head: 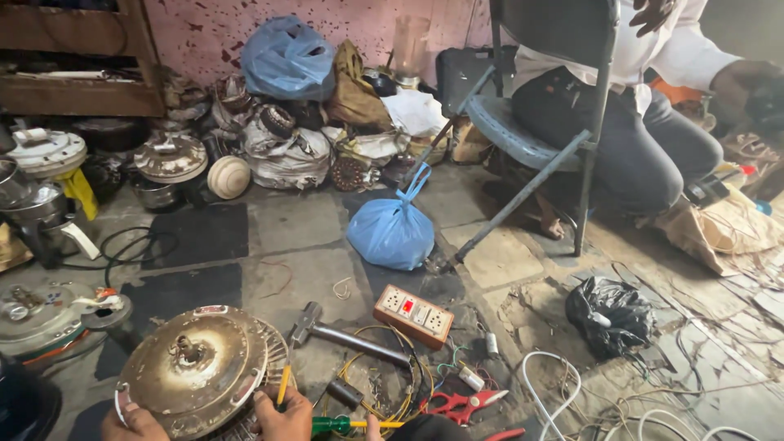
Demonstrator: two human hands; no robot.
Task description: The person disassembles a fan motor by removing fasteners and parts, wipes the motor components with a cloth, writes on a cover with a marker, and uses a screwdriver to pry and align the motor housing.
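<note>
Both hands brace rusty fan motor housing [194, 367] on floor: left hand [131, 423] gripping rim, right hand [284, 415] closed round yellow-shafted screwdriver [282, 385]; best keep housing steady, tip seated.

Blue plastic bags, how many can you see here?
2. One tied blue bag sits on the floor beside the folding chair; a larger blue bag tops the pile against the wall. Others may be buried in the clutter.

Both hands [282, 418] cropped by bottom edge
</note>
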